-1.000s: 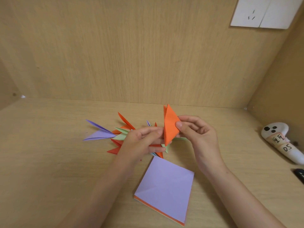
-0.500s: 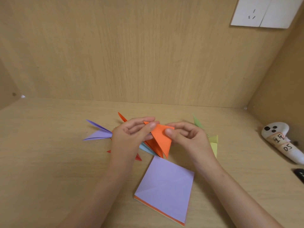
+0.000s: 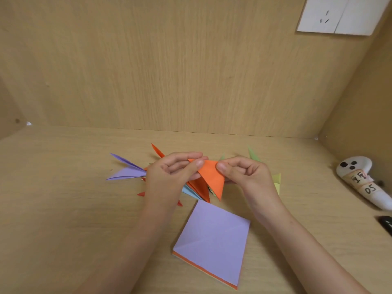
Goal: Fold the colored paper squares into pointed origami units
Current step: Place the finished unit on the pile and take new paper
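Note:
An orange paper piece [image 3: 212, 179], folded into a triangle with its tip pointing down, is held above the desk. My left hand [image 3: 169, 172] pinches its upper left corner between thumb and fingers. My right hand [image 3: 244, 172] pinches its right edge. Behind and under the hands lie several finished pointed units: a purple one [image 3: 127, 171], red-orange ones [image 3: 158, 150], a blue one [image 3: 191, 193] and green ones [image 3: 276, 181]. A stack of paper squares [image 3: 212, 240], purple on top with crease lines, lies nearer to me.
A wooden desk [image 3: 63, 209] with a wooden back wall and right side panel encloses the space. A white handheld device with a taped label [image 3: 364, 183] lies at the right. A dark object [image 3: 386, 225] sits at the right edge. A white wall socket [image 3: 339, 15] is top right.
The orange piece stood upright a second ago. Both hands have turned it over so its tip points down, and lowered it slightly. The green units at the right have come into view.

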